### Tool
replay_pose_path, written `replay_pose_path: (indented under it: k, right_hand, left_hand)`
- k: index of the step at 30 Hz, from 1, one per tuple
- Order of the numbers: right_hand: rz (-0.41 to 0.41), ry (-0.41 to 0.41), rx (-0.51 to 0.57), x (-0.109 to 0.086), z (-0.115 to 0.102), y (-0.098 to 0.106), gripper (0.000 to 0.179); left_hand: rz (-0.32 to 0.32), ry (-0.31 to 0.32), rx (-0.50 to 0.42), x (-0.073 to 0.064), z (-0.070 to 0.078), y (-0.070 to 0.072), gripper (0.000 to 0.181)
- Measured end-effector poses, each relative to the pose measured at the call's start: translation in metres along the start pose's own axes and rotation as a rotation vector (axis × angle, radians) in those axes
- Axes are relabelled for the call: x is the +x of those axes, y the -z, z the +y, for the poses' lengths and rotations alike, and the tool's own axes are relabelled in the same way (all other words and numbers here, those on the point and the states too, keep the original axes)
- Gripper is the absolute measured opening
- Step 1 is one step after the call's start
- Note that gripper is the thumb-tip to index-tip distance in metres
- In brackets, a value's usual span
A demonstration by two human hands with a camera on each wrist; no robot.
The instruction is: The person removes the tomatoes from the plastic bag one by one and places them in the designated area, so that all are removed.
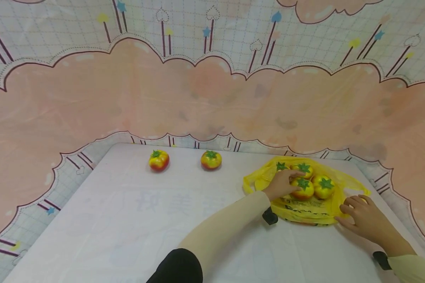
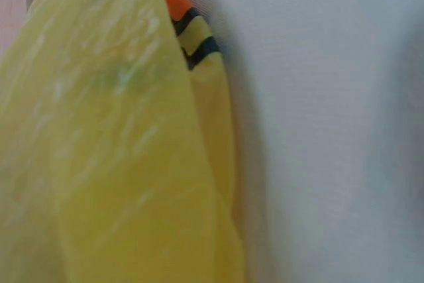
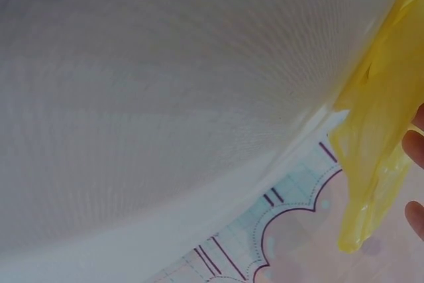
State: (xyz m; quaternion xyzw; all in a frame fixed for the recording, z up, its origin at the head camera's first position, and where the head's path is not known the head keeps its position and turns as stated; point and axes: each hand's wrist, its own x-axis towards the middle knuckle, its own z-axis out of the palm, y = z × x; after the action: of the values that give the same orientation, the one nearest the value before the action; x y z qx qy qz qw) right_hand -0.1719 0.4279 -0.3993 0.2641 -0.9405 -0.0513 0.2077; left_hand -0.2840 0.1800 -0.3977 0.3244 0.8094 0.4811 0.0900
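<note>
Right of centre in the head view, the left hand reaches in over the near-left fruit, its fingers curved and the thumb set apart from them; contact with the fruit looks likely, but whether it is gripped or just let go cannot be told. Lower down, towards the right edge of the frame, the right hand has its fingers spread and loosely bent at the margin of the yellow bag, with no firm hold showing; the right wrist view has only fingertips, at its right edge by the plastic. The bag lies flattened and open on the bench, and three more red-and-yellow fruits with green leafy tops lie about the near-left one: the back fruit, the right-hand fruit and the far-left fruit, partly hidden by the left hand. Farther out, upper centre-left on the bench, sit two loose fruits, well apart from the bag. The step in hand seems to be settling a fruit among the others on the bag; the next move probably calls for freeing the left hand and reaching leftward for a loose one, while the right hand steadies the plastic.
</note>
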Motion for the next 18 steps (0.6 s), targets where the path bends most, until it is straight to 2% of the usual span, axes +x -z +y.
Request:
replay_pose_path:
  k: [8, 18]
  right_hand:
    - [-0.004, -0.005, 0.007, 0.000, 0.000, 0.000, 0.033]
    - [0.011, 0.004, 0.012, -0.001, 0.000, -0.001, 0.034]
  left_hand:
    - [0.040, 0.030, -0.017, -0.002, -0.007, -0.001, 0.042]
    - [0.061, 0.037, 0.026, 0.000, -0.011, -0.006, 0.041]
